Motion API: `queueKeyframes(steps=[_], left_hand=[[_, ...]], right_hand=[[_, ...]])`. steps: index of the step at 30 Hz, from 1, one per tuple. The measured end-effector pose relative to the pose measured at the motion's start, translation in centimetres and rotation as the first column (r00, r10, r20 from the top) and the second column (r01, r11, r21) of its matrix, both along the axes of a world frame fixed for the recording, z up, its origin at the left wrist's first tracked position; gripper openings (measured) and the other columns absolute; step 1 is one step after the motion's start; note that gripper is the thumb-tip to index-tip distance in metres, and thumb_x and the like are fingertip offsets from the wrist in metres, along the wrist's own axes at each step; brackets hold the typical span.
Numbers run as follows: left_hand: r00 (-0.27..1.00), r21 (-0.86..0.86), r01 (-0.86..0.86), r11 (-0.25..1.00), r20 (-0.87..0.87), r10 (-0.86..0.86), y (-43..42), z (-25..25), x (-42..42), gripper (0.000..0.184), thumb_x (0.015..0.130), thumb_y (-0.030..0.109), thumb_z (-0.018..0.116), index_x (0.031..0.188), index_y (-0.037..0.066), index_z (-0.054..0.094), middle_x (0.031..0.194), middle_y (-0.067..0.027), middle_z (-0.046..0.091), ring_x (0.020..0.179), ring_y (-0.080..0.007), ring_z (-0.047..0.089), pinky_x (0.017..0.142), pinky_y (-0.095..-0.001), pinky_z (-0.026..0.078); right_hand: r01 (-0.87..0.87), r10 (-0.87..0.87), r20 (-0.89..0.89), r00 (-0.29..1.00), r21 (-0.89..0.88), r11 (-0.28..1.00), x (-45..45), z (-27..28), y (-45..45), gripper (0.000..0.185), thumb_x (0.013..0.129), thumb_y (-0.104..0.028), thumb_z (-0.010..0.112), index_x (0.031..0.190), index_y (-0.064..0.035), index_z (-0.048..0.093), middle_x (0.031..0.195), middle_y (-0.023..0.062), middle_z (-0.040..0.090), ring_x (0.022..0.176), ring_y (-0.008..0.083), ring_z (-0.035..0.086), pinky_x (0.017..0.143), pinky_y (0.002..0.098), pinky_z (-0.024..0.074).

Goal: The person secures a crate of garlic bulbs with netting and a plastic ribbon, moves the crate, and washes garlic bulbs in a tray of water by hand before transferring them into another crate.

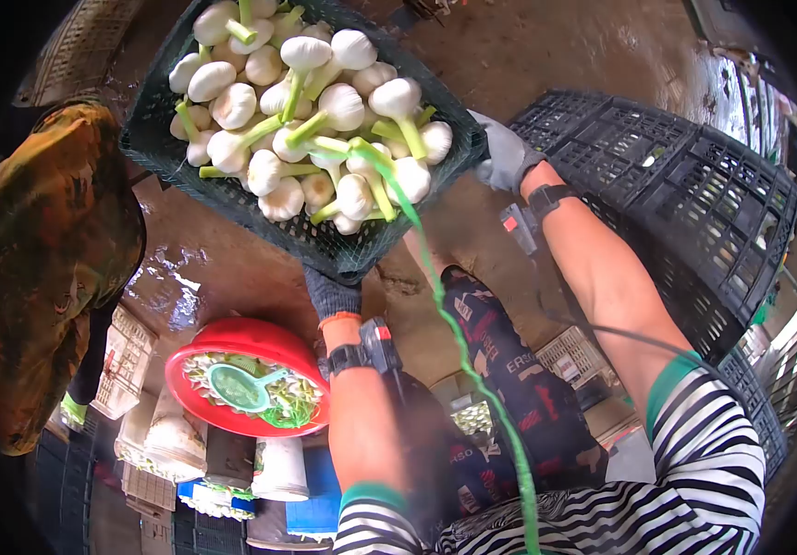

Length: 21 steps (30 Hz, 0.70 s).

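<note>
A dark green plastic crate [260,217] heaped with white garlic bulbs [343,106], their green stems cut short, is held out in front of me, tilted in view. At its near lower corner, my left hand [332,294] in a dark grey glove grips the crate, with the fingers mostly hidden beneath it. My right hand [507,155], in a light grey glove, grips the right end of the crate; its fingertips are partly hidden. A green plastic strand [459,342] runs from over the garlic down past my front.
Black stacked crates [667,176] stand to the right. At lower left is a red basin [237,331] holding a green strainer [239,387] among small pale pieces. A person in patterned clothing [52,268] is at the left. White buckets [280,467] stand below the basin on wet floor.
</note>
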<state>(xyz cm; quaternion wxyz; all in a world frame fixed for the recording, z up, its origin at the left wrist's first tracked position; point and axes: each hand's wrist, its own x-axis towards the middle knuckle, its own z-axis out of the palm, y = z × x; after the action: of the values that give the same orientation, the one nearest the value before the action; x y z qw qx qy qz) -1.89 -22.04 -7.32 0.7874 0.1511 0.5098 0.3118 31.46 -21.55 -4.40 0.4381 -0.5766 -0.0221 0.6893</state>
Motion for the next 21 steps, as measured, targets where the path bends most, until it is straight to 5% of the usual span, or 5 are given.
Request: queueKeyframes(steps=[5, 6, 7, 9, 21], left_hand=[[0.922, -0.308, -0.388, 0.869, -0.119, 0.369, -2.6, -1.2, -3.2, 0.038, 0.089, 0.014, 0.052, 0.125, 0.005, 0.051, 0.127, -0.0125, 0.054, 0.112, -0.0297, 0.053, 0.095, -0.0414, 0.044], [0.870, -0.010, 0.171, 0.985, -0.468, -0.156, -3.0, -1.7, -3.8, 0.033, 0.084, 0.015, 0.056, 0.116, 0.005, 0.056, 0.117, -0.0130, 0.058, 0.105, -0.0306, 0.056, 0.089, -0.0401, 0.046], [0.354, -0.001, 0.647, 0.762, -0.885, -0.302, -3.6, -2.4, -4.6, 0.029, 0.080, 0.015, 0.060, 0.107, 0.006, 0.062, 0.108, -0.0134, 0.063, 0.097, -0.0316, 0.060, 0.083, -0.0388, 0.048], [-0.161, -0.323, 0.752, 0.574, -0.935, -0.316, -1.2, 2.4, -1.5, 0.027, 0.077, 0.017, 0.063, 0.103, 0.008, 0.063, 0.102, -0.0144, 0.064, 0.094, -0.0329, 0.061, 0.080, -0.0383, 0.048], [-0.131, -0.254, 0.540, 0.802, -0.967, -0.218, -2.0, 0.1, -1.4, 0.023, 0.080, 0.022, 0.061, 0.097, 0.007, 0.064, 0.094, -0.0156, 0.066, 0.082, -0.0338, 0.063, 0.068, -0.0406, 0.049]], right_hand=[[-0.612, 0.394, 0.706, 0.588, 0.070, 0.788, 2.3, -0.7, -1.8, 0.027, 0.091, -0.012, 0.038, 0.109, -0.0113, 0.059, 0.065, -0.0063, 0.044, 0.047, 0.0027, 0.034, 0.038, 0.0186, 0.0257], [-0.628, 0.370, 0.733, 0.571, 0.099, 0.772, 2.7, -1.7, -2.1, 0.026, 0.092, -0.014, 0.038, 0.104, -0.0115, 0.060, 0.063, -0.0063, 0.044, 0.046, 0.0027, 0.033, 0.038, 0.0185, 0.0257], [-0.598, 0.375, 0.703, 0.605, 0.089, 0.797, 2.7, -1.9, -2.3, 0.024, 0.092, -0.015, 0.038, 0.099, -0.0118, 0.060, 0.062, -0.0063, 0.043, 0.045, 0.0027, 0.033, 0.038, 0.0184, 0.0256], [-0.485, 0.386, 0.580, 0.717, 0.017, 0.875, 2.4, -1.5, -2.5, 0.023, 0.092, -0.016, 0.038, 0.091, -0.0124, 0.061, 0.060, -0.0064, 0.042, 0.044, 0.0026, 0.033, 0.038, 0.0184, 0.0253], [0.299, -0.306, -0.080, 0.949, -0.094, 0.950, 0.3, -1.0, -3.1, 0.009, 0.091, -0.017, 0.052, 0.095, -0.0144, 0.059, 0.062, -0.0090, 0.040, 0.045, -0.0001, 0.033, 0.036, 0.0159, 0.0235]])
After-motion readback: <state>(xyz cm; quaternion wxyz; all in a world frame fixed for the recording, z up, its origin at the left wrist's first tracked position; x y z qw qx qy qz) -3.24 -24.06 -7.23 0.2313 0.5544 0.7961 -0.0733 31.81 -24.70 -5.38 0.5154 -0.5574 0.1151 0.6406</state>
